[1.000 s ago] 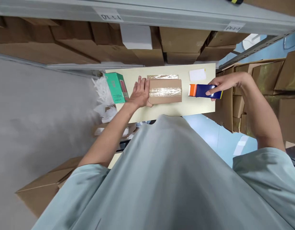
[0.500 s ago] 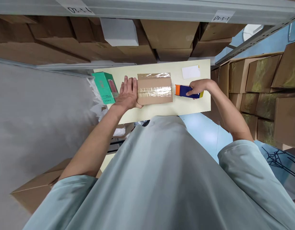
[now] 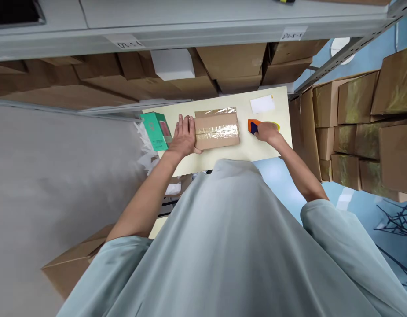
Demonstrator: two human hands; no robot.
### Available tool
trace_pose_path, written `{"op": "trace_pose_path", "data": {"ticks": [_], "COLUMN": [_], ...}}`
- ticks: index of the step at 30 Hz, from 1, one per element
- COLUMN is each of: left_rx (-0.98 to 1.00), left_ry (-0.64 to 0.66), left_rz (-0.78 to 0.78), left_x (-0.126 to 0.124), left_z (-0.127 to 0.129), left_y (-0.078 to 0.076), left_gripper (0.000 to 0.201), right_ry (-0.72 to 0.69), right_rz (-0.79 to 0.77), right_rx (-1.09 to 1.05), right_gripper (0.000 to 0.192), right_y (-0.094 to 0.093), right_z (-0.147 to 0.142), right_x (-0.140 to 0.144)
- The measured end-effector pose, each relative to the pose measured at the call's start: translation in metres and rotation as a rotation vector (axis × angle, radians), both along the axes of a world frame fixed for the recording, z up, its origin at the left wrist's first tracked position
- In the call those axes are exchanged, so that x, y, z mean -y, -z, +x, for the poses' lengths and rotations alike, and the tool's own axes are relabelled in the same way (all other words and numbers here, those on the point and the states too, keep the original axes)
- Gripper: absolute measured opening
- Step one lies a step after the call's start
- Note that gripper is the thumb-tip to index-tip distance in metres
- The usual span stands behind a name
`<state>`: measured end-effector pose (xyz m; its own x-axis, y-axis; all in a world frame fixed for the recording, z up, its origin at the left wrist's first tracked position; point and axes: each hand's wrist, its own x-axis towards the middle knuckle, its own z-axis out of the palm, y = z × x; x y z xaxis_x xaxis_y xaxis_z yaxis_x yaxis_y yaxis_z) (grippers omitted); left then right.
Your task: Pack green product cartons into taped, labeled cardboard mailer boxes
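A brown cardboard box (image 3: 217, 140) lies on a cream board, with shiny clear tape along its top and far edge. My left hand (image 3: 184, 137) rests against the box's left end, fingers stretched out and thumb at the near corner. My right hand (image 3: 267, 132), closed, grips what looks like a tape dispenser (image 3: 253, 125), orange at the front with dark blue and yellow parts. It is apart from the box, to its right, and my fingers hide much of it. A green box (image 3: 154, 131) with a pink picture stands just left of my left hand.
The cream board (image 3: 203, 162) also bears a white paper slip (image 3: 262, 104) at far right. Behind it, a grey metal shelf (image 3: 203, 33) holds cardboard boxes and a white box (image 3: 173, 64). More cartons (image 3: 357, 99) are stacked right; a grey wall (image 3: 58, 176) stands left.
My right hand has turned the tape dispenser, so its orange front shows more and its dark blue side less. My left hand stays at the box. The whole view has shifted slightly.
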<state>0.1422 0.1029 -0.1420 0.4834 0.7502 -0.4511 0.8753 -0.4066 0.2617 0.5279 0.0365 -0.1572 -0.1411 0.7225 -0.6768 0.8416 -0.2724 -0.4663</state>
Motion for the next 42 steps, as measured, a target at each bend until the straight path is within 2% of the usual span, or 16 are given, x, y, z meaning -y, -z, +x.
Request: {"op": "trace_pose_path", "data": {"ticks": [2,5,9,12,14,16,19,22,24,26,28,31,33,36,39,42], "left_rx": [-0.023,-0.011,0.251,0.46,0.535,0.565,0.551,0.533,0.534,0.538,0.541,0.555,0.587,0.63,0.576,0.536], "left_ry": [0.016,0.051,0.213,0.298,0.272,0.2,0.1,0.043,0.015,-0.01,-0.041,-0.124,-0.241,-0.547,-0.783,-0.837], "left_rz": [0.014,0.067,0.296,0.52,0.628,0.688,0.684,0.627,0.593,0.557,0.502,0.403,0.355,0.31,0.249,0.182], "left_x": [0.003,0.014,0.025,0.014,-0.005,-0.031,-0.07,-0.093,-0.095,-0.089,-0.077,-0.053,-0.031,0.006,0.041,0.064], "left_z": [0.002,0.017,0.064,0.099,0.114,0.121,0.123,0.122,0.121,0.118,0.11,0.083,0.054,0.009,-0.017,-0.012], "left_y": [-0.002,-0.011,-0.036,-0.069,-0.097,-0.125,-0.155,-0.166,-0.164,-0.154,-0.139,-0.103,-0.073,-0.026,0.009,0.023], "left_gripper": [0.18,0.177,0.158,0.137,0.129,0.13,0.137,0.143,0.144,0.144,0.142,0.137,0.129,0.106,0.09,0.078], "right_ry": [0.108,0.181,0.172,0.065,-0.009,-0.049,-0.083,-0.125,-0.137,-0.127,-0.111,-0.083,-0.026,0.144,0.311,0.433], "right_rz": [0.043,0.146,0.312,0.505,0.671,0.816,0.932,0.94,0.905,0.867,0.859,0.986,1.105,1.117,0.917,0.666], "right_rx": [0.097,0.095,0.085,0.043,0.027,0.041,0.085,0.156,0.202,0.221,0.209,0.145,0.078,0.001,-0.056,-0.134], "right_gripper": [0.045,0.044,0.049,0.049,0.047,0.048,0.049,0.045,0.042,0.043,0.051,0.071,0.08,0.08,0.084,0.101], "right_y": [-0.014,-0.056,-0.119,-0.164,-0.192,-0.216,-0.24,-0.246,-0.243,-0.236,-0.227,-0.205,-0.178,-0.12,-0.056,-0.002], "right_z": [0.002,0.002,-0.01,-0.028,-0.042,-0.055,-0.075,-0.094,-0.105,-0.112,-0.113,-0.102,-0.091,-0.086,-0.101,-0.125], "right_x": [0.012,0.021,0.005,-0.031,-0.063,-0.099,-0.149,-0.188,-0.206,-0.221,-0.23,-0.223,-0.195,-0.119,-0.028,0.031]}}
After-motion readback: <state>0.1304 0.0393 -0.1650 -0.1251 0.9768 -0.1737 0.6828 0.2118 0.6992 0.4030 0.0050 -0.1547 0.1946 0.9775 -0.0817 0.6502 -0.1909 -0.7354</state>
